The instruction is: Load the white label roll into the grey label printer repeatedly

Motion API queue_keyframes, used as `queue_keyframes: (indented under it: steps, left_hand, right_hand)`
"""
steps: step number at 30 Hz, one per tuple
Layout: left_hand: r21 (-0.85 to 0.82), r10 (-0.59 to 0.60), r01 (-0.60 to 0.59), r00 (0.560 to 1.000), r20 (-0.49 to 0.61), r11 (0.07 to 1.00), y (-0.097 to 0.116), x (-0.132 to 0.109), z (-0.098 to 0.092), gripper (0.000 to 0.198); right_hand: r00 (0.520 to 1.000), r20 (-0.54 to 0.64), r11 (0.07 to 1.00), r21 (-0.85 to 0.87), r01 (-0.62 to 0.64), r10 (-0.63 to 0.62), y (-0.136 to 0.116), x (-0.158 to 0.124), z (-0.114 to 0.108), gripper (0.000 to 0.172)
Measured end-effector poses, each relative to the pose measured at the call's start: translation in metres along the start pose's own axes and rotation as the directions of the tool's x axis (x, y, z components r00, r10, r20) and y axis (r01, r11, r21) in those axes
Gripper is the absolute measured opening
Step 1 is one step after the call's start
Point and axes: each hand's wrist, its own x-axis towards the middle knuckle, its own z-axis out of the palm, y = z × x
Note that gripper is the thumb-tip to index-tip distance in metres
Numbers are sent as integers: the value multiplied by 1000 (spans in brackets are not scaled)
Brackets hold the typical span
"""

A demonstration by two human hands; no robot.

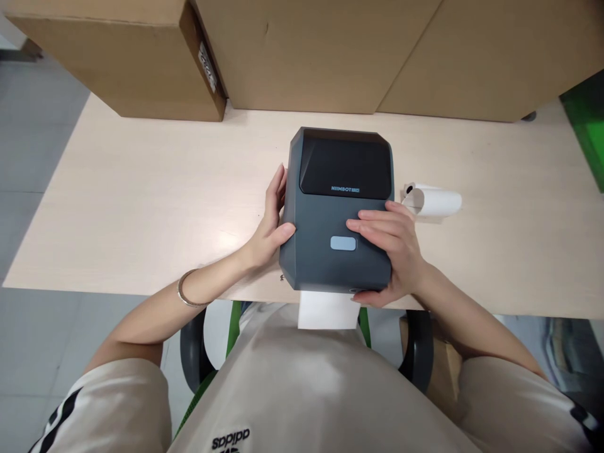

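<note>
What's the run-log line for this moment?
printer: paper showing at near edge | left hand: on left side | right hand: on right side | white roll: on table

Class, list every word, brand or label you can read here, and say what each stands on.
"NIIMBOT": on the dark device; the small characters after it are too blurred to read.
"adidas": on the shirt, upside down in this view.
Label on the left cardboard box: too blurred to read.

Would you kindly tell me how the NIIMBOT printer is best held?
Probably the NIIMBOT printer is best held by its opposite sides, left hand from the left, right hand from the right: its body is broad and boxy, and white paper sticks out at the near edge.
</note>
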Motion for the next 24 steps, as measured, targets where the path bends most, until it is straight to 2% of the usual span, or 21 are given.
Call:
queue_keyframes:
  steps: [7, 11, 14, 17, 21, 24]
  left_hand:
    - [-3, 36, -36, 999, 31, 999, -3, -3, 1, 95]
    - [-13, 22, -22, 1000, 19, 1000, -5, -3, 2, 98]
    - [-54, 20, -21, 1000, -20, 998, -4, -2, 6, 85]
    - [-89, 0, -5, 999, -50, 996, -1, -3, 10, 75]
    - [-107, 8, -15, 998, -67, 994, 0, -4, 10, 70]
    - [-96, 8, -16, 997, -75, 995, 0, -3, 10, 73]
  right_hand:
    - [998, -21, 997, 38, 62, -61, -5, 12, -11, 95]
    - [990, 55, 992, -2, 130, -129, -10, 19, -27, 78]
    - [979, 38, 976, -87, 201, -199, -15, 21, -38, 64]
    - [960, 74, 945, -173, 278, -269, -20, 27, -45, 51]
    - [949, 170, 947, -138, 290, -266, -22, 37, -48, 50]
    - [945, 170, 942, -137, 305, -281, -22, 42, -49, 48]
